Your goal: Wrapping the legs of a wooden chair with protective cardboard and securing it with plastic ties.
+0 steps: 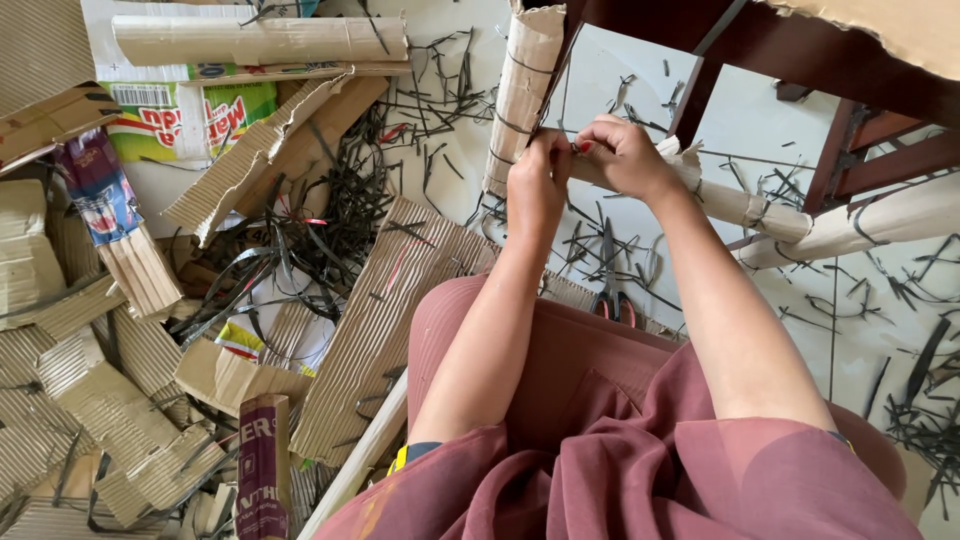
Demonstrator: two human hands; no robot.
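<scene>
Both hands pinched shut at one spot: left hand (537, 180) and right hand (620, 152) grip a dark strap (512, 66) end on the cardboard-wrapped chair leg (522, 95); fingertips meet, no gap. Wrapped leg stands upper centre, under the dark wooden chair frame (700, 50). Risk: strap could slip loose if the pinch eases, letting the cardboard unroll. Scissors (610, 285) lie on the floor below the wrists, near the knee.

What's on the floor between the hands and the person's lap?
Head view: scissors lie on the white floor among dark strap offcuts, below both hands.
</scene>
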